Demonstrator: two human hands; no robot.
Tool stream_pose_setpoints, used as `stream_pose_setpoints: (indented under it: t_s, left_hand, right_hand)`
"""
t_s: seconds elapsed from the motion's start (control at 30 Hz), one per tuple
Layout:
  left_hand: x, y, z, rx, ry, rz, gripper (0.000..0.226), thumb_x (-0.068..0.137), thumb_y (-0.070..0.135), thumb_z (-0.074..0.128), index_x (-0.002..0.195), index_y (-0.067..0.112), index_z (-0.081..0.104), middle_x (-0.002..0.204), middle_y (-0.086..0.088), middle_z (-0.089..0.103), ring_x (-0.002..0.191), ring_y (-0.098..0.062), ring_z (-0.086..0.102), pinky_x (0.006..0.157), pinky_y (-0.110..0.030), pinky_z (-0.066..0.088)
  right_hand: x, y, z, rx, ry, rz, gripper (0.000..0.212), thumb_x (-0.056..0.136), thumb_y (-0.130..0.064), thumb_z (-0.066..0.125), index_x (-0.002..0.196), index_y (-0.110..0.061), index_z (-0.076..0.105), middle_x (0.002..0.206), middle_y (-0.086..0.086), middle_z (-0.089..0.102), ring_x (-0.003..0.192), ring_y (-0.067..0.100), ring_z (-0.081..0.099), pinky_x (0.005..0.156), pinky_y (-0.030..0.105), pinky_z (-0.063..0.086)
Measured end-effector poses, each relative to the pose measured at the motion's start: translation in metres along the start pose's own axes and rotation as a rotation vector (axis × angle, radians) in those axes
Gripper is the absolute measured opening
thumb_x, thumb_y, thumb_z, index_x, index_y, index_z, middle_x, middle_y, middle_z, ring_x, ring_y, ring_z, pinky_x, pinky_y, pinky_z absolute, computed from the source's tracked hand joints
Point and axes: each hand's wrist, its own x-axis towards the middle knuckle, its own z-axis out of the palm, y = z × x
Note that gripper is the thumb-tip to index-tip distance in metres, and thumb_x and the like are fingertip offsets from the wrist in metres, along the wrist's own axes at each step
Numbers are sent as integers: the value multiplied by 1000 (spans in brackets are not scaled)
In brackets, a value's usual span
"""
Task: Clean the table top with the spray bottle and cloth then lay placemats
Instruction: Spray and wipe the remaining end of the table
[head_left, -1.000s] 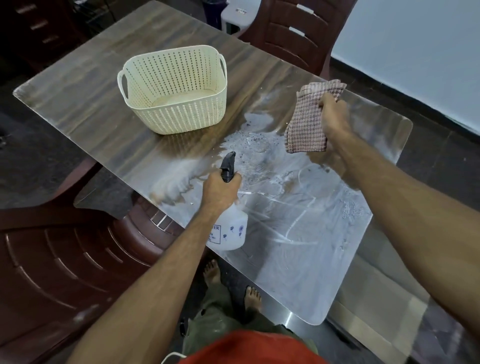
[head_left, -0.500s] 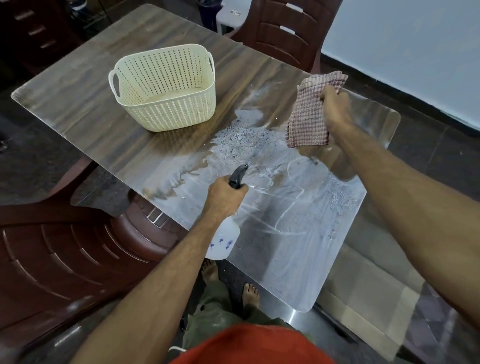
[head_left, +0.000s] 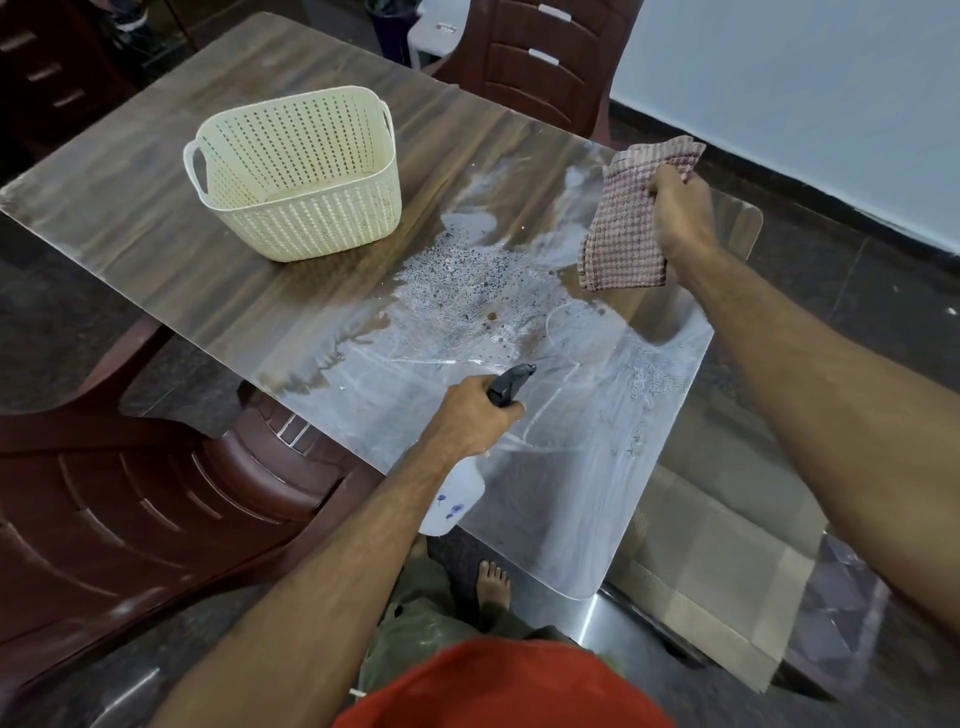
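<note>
Meanwhile, the left hand (head_left: 470, 415) grips the spray bottle (head_left: 457, 493) over the wet surface (head_left: 597, 467); the right hand (head_left: 675, 213) clutches the cloth (head_left: 623, 234) aloft. Further spraying risks puddles running off the near edge.

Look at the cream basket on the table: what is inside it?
The basket looks empty: perforated walls and a bare patch of floor show. Its near wall hides the front of the floor.

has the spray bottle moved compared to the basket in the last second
Yes. The spray bottle in the left hand shifted right along the near table edge, away from the basket.
</note>
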Motion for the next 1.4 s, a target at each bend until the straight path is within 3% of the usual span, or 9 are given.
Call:
stream_pose_setpoints:
  t_s: [0.13,0.3,0.4,0.6,0.83,0.97,1.13,1.27,1.4]
  left_hand:
    - [-1,3,4,-83,43,35,16,87,27,70,93,17,60,72,-1,60,51,-19,54,59,-34,50]
    - [0,6,2,-163,169,57,23,89,23,70,104,10,59,82,-6,60,63,-19,52,54,-26,45]
    - [0,5,4,-159,179,37,19,89,22,68,104,12,62,92,-17,68,61,-23,54,66,-44,54]
    - [-6,0,14,-115,126,31,11,88,21,66,92,11,63,67,-2,58,47,-18,51,51,-33,49]
    - [-16,-3,25,-13,-5,78,14,88,24,67,96,12,64,67,4,58,53,-14,53,57,-28,45]
    - [-21,-9,24,26,12,68,14,88,24,65,96,12,63,69,0,59,51,-15,53,58,-35,51]
    - [-26,-18,9,-113,156,7,15,90,25,68,96,13,60,69,-4,62,44,-18,56,54,-38,54]
    - [-33,-36,-12,-175,390,-77,15,88,28,71,91,20,59,82,-11,69,67,-30,64,65,-40,55]
    - [-41,-57,-35,-172,510,-194,15,87,26,68,90,12,62,67,-6,61,67,-32,63,63,-35,49]
  right_hand:
    - [0,3,-9,-30,22,-2,22,100,-26,40,82,-23,51,69,-9,50,54,2,45,45,16,35]
    - [-4,7,-16,-22,11,1,19,100,-25,39,86,-23,51,71,-8,50,56,3,46,48,18,36]
    - [-7,9,-17,-14,0,-1,21,101,-24,39,85,-23,51,70,-9,50,54,2,46,46,16,36]
    - [-13,10,-18,-25,8,-8,24,102,-22,40,80,-23,50,69,-7,49,56,5,45,49,18,35]
    - [-18,10,-22,-37,13,-7,26,103,-21,38,79,-22,49,70,-7,47,57,4,44,43,14,34]
    - [-19,13,-19,-42,-2,2,27,103,-21,38,79,-21,50,70,-6,47,56,5,44,44,13,35]
    - [-22,13,-11,-88,-20,2,23,103,-27,38,88,-20,53,74,-6,51,58,5,46,48,16,37]
    - [-25,10,4,-96,-50,9,24,102,-27,39,82,-21,51,73,-5,51,59,7,47,51,21,39]
    - [-35,7,27,-158,-89,-13,27,104,-27,37,80,-19,49,70,-4,46,57,7,42,35,11,31]
